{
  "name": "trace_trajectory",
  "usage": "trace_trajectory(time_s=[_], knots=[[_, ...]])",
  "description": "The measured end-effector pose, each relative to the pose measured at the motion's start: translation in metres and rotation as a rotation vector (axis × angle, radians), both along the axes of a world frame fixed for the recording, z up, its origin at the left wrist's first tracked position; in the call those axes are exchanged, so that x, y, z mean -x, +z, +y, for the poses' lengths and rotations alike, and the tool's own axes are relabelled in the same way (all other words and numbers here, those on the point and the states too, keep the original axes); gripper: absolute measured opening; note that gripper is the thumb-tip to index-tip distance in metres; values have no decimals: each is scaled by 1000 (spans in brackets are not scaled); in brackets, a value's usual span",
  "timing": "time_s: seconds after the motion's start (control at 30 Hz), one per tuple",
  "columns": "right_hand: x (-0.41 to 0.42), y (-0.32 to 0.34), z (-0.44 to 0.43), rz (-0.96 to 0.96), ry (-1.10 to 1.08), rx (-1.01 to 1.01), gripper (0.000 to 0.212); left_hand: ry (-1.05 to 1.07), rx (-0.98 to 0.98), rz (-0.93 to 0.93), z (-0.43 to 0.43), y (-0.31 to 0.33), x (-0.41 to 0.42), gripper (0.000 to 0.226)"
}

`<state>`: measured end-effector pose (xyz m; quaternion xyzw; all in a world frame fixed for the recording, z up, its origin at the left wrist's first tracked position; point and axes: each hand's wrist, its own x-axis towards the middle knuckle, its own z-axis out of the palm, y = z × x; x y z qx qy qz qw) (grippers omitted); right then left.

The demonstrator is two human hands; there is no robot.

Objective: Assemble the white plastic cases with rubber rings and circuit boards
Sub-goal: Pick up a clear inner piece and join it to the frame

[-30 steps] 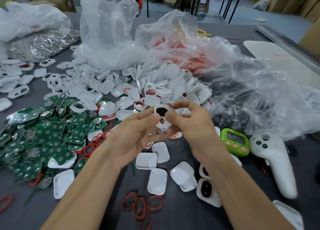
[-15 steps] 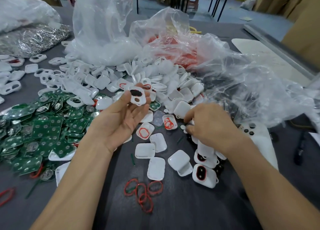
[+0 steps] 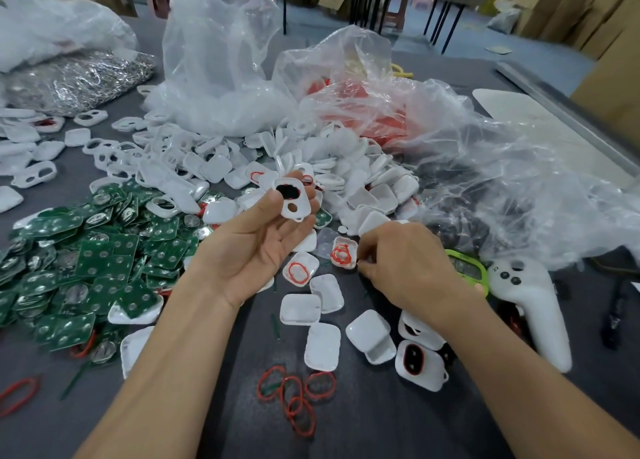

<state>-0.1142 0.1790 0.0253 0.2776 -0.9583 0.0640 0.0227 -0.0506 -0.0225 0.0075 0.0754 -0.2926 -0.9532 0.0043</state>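
Grey table [image 3: 381, 431] lies heaped with loose cases [image 3: 346, 167], boards [image 3: 104, 250] and rings [image 3: 294, 396] (most work remains). The left hand [image 3: 256, 247] pinches one windowed case [image 3: 292, 200] aloft; the right hand [image 3: 408, 268] curls beside a ringed shell [image 3: 343, 256], its grasp indiscernible.

Left hand [image 3: 256, 250]: palm up, thumb and fingertips pinching a white case half [image 3: 298, 205] with a black-filled oval opening and a round hole.
Right hand [image 3: 408, 268]: knuckles up, fingers curled to the bench [image 3: 381, 424] just beside a case shell [image 3: 345, 240] holding red rubber rings [image 3: 341, 255].
Circuit boards [image 3: 86, 261]: green heap, left.
Loose rings [image 3: 294, 396]: red cluster, near centre.
Timer [image 3: 467, 268]: green, partly behind the right hand.
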Motion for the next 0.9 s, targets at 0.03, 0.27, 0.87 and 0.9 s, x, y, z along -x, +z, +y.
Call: trace_trajectory(time_s=[0.03,0.27,0.87,0.9], knots=[[1,-1,0,-19,-12,19,13,-10,5,6,0,-1,1,32],[9,10,5,-549,-143,721,11,-40,39,28,1,-6,3,31],[-9,18,-36,-175,-166,621,10,7,346,114,15,-11,7,50],[-9,19,-36,-151,-166,609,9,7,351,109,15,-12,7,51]])
